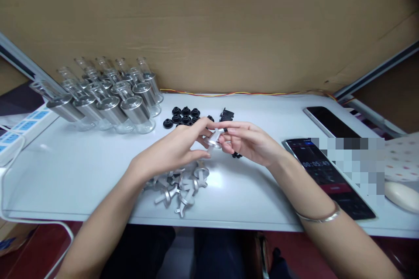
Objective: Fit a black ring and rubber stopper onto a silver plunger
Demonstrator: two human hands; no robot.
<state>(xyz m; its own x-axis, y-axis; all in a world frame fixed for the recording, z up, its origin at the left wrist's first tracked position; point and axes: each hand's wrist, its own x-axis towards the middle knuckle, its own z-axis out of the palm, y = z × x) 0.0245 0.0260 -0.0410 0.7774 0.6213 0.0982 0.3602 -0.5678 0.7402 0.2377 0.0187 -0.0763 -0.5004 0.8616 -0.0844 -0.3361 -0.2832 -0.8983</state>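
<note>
My left hand (173, 150) and my right hand (250, 139) meet over the middle of the white table (81, 170). Together they pinch one small silver metal part (214, 140) between the fingertips. A pile of several similar silver parts (178, 187) lies just below my left hand, partly hidden by my wrist. Beyond the hands lie several black rubber caps (185, 115) and a heap of small black screws (226, 114). One more black piece (237, 155) shows under my right hand.
Several glass bottles with silver collars (111, 96) stand at the back left. Two phones (329, 176) (330, 123) lie at the right, with a white mouse (402, 196) beyond them. A power strip (19, 128) sits at the left edge. A cardboard wall (209, 26) backs the table.
</note>
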